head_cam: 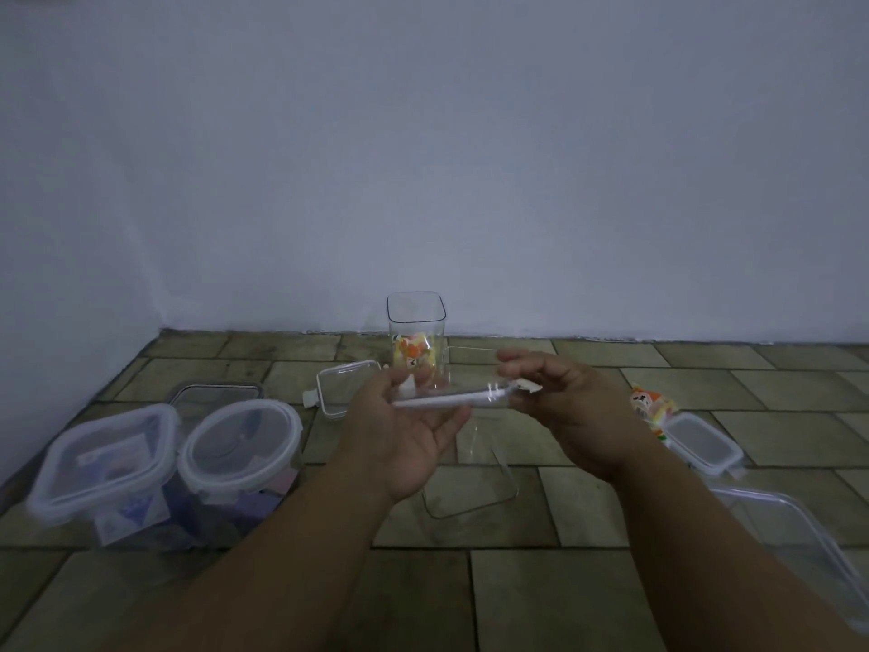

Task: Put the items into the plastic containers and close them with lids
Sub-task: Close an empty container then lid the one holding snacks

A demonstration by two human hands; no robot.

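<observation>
Two hands are showing, and together they are holding up one clear lid (451, 397) over the tiled floor (541, 600). The left hand (414, 435) is gripping the lid's left end, with the thumb on top and the fingers under it. The right hand (559, 402) is pinching the lid's right end. Two closed tubs are sitting on the left: a square tub (106, 468) and, touching it, a round tub (240, 449), both with things inside. One tall clear jar (416, 336) is standing open by the wall (423, 157), just behind the held lid, with bright candy inside it. One wide clear box (470, 482) is lying open on the floor under the hands. Four more lids are lying about: a dark lid (216, 395), a white lid (341, 385), a small lid (703, 442) and a big lid (799, 548). One candy packet (651, 407) is lying beside the small lid.
</observation>
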